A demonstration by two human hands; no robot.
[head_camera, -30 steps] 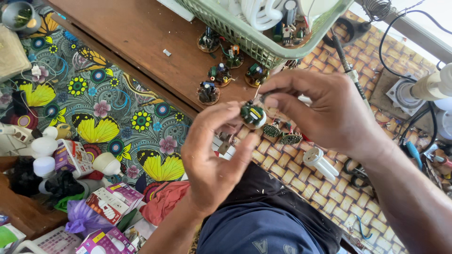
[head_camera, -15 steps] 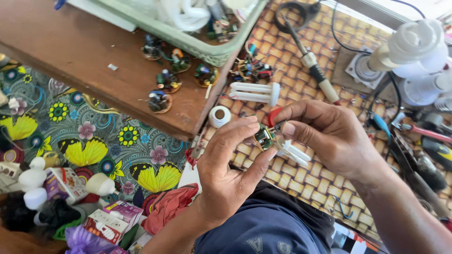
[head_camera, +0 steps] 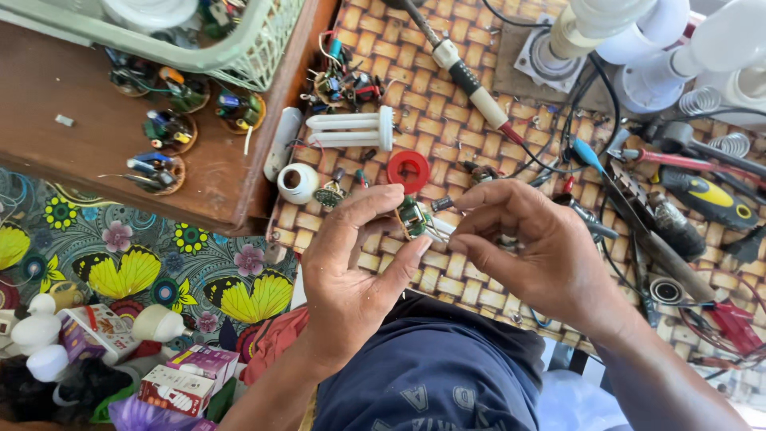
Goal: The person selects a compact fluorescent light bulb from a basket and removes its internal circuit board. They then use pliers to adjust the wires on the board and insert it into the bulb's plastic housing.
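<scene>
My left hand pinches a small round green circuit board between thumb and fingers, over the woven mat. My right hand meets it from the right, its fingertips on the thin wire leads sticking out of the board. Just above the board lie a red ring, a white lamp base and a white fluorescent tube piece.
A soldering iron lies on the mat. Several loose circuit boards sit on a wooden board under a green basket. Pliers and screwdrivers are at right, white bulbs at top right, and boxed bulbs at lower left.
The view has shifted right, over the mat. Both hands came lower and stay joined on the small circuit board, the right fingers now on its leads.
</scene>
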